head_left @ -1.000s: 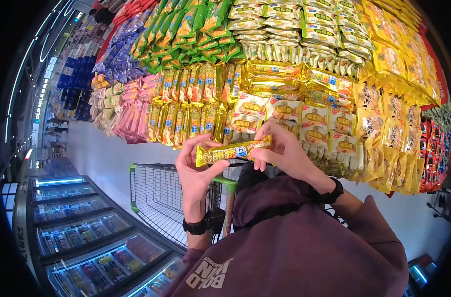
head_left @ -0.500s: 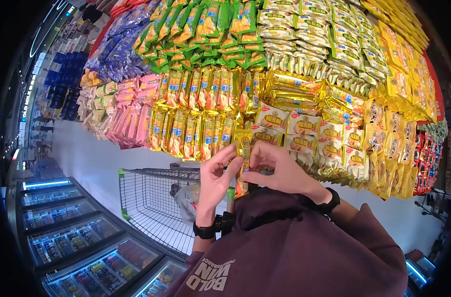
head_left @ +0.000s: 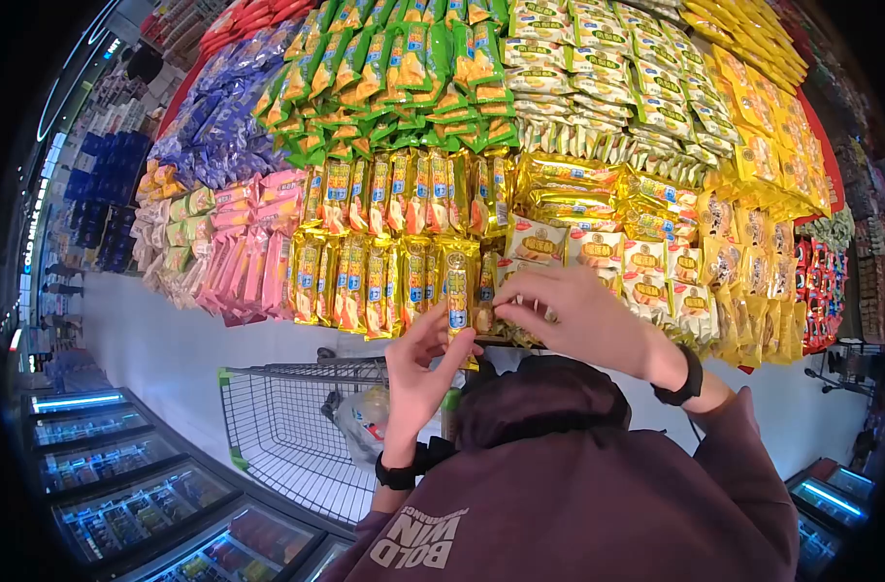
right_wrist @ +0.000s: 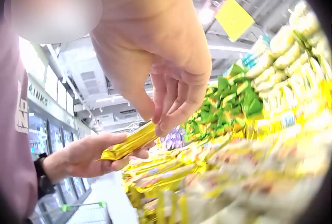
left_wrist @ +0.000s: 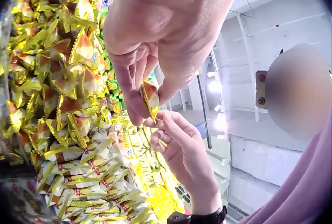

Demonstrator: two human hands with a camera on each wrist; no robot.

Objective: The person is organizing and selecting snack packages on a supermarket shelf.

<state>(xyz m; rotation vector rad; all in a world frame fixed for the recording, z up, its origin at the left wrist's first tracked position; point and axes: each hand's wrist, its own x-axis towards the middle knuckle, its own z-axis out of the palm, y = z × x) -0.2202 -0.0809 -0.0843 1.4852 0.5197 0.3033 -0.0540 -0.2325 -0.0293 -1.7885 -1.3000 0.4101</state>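
A gold-wrapped snack bar stands nearly lengthwise to the display in the head view, its lower part held between the thumb and fingers of my left hand. My right hand is beside it, thumb and index finger bent together; a narrow gap shows there. In the right wrist view, the fingertips of my right hand overlap one end of the bar, so contact is unclear. The left wrist view shows the bar in my left hand, with right fingers close to its lower end.
Gold bars fill the display behind the hands, with green packs above and white packs at right. A wire cart holding a plastic bag stands below left. Freezers line the far left.
The bar has turned from crosswise to lengthwise and moved slightly left with my left hand over the last half second. My right hand, earlier at the bar, has shifted rightward from it.
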